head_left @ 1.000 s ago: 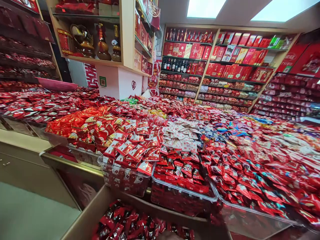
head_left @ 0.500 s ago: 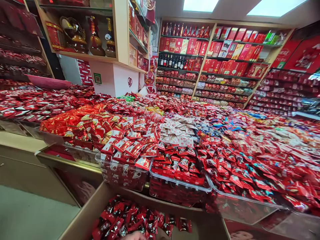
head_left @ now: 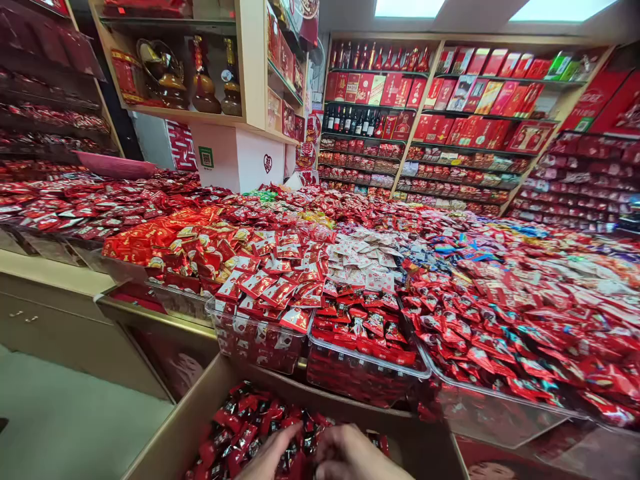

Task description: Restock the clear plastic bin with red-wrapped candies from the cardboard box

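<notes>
Looking down at red sweets [head_left: 235,430] lying loose in a brown box [head_left: 177,427]. Holding left hand [head_left: 273,457] and right hand [head_left: 353,457] among them, curling right fingers [head_left: 326,445], but being unable to tell if gripping any with either. Probably being partway along: having many left inside, seeing none lifted out. Facing clear tubs [head_left: 367,377] piled with other sweets [head_left: 275,290] just past the box.
</notes>
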{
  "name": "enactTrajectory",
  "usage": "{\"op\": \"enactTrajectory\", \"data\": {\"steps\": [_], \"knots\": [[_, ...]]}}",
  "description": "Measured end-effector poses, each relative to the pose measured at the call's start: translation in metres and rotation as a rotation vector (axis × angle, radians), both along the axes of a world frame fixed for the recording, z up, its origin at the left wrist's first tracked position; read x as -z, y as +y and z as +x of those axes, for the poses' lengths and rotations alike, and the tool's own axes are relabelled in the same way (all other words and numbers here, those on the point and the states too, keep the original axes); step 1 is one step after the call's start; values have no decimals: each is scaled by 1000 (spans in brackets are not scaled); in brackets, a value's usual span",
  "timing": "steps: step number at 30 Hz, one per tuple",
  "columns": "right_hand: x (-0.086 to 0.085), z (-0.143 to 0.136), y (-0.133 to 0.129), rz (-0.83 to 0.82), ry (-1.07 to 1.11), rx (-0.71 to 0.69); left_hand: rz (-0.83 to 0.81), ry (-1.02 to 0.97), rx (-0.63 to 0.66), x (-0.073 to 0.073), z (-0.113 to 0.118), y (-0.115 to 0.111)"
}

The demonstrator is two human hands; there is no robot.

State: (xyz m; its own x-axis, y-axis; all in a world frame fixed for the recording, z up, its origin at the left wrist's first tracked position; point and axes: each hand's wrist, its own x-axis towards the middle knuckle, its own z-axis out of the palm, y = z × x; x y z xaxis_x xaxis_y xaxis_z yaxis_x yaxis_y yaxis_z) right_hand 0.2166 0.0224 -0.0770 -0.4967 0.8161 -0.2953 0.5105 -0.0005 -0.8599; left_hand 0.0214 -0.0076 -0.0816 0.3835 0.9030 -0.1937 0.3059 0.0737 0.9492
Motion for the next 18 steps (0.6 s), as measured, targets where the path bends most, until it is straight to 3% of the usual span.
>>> {"op": "enactTrajectory", "data": {"steps": [3, 7, 14, 18], "knots": [[-18, 1, -4, -75, 374, 122, -145, -278, 101, -26, 17, -2], [-34, 6, -13, -91, 615, 278, -217, -466, -55, -47, 38, -1], [-43, 10, -16, -224, 756, 388, -188, -593, -238, -55, 55, 5], [-39, 8, -16, -233, 799, 402, -38, -467, -238, -54, 57, 6]]}}
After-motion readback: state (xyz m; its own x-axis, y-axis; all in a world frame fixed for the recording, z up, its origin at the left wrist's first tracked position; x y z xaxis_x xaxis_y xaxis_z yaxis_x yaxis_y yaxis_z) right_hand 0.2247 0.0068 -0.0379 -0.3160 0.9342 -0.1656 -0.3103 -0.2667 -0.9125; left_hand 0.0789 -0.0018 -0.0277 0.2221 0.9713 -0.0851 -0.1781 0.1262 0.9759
